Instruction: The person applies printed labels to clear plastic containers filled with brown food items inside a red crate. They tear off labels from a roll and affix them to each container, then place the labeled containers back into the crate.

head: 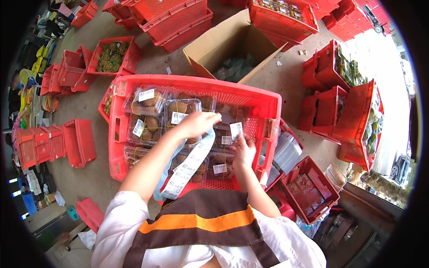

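My left hand [197, 124] is closed on a long strip of printed labels [187, 169] on bluish backing paper, which hangs down towards my apron. Between the fingers of my right hand [244, 147] is a single white label [236, 130]. Both hands are above a red plastic crate [197, 80] that holds several clear plastic clamshell boxes of brown, round produce. Yellow bands run around the boxes, and labels show on a box at the upper left [146, 97], one at the left [144, 129] and one at the centre [177, 109].
An open cardboard box [214, 43] with crumpled plastic inside stands beyond the crate. Clear plastic trays [286, 150] and an empty red crate [310, 191] are at the right. Stacked red crates [177, 25] stand beyond, others [357, 124] at the right and left. People are at the far left.
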`<control>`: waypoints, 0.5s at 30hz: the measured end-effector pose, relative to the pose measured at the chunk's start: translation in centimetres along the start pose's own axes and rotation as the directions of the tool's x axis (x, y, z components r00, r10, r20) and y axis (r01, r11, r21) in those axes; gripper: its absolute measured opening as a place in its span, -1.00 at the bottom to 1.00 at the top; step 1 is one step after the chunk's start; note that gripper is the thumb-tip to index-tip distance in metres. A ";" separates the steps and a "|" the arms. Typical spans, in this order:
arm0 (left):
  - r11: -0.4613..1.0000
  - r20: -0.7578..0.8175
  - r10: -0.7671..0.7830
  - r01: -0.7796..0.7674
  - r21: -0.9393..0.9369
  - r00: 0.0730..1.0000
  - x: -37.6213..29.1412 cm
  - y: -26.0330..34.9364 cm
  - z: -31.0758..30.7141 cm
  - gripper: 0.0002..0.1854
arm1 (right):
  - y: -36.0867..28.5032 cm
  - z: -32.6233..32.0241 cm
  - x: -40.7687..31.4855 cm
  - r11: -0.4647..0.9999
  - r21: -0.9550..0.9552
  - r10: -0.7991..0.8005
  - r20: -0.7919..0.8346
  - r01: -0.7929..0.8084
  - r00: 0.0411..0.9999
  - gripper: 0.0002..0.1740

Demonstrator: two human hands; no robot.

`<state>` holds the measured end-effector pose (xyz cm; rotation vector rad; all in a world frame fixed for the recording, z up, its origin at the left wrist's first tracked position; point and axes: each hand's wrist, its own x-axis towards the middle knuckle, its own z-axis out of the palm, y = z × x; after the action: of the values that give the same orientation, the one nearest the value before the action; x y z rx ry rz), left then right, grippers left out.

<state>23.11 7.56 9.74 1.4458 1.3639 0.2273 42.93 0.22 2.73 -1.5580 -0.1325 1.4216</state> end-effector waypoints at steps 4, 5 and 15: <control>0.677 0.003 -0.008 0.003 0.736 1.000 7.4 -0.6 6.0 -0.66 | 4.7 1.2 5.0 0.907 -0.311 -0.295 0.015 0.285 0.955 -0.87; 0.646 -0.010 -0.027 0.025 0.763 1.000 8.6 -1.1 6.8 -0.68 | 5.2 1.4 6.1 0.806 -0.466 -0.396 0.033 0.364 0.918 -0.85; 0.795 -0.035 -0.196 0.180 0.579 0.980 12.6 -2.3 5.7 -0.67 | 3.2 2.1 6.8 0.485 -0.718 -0.520 0.224 0.500 0.824 -0.82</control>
<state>30.00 13.95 -0.68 1.7798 1.6258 -0.3783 41.74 4.16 -3.92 -1.9499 -1.2347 0.8584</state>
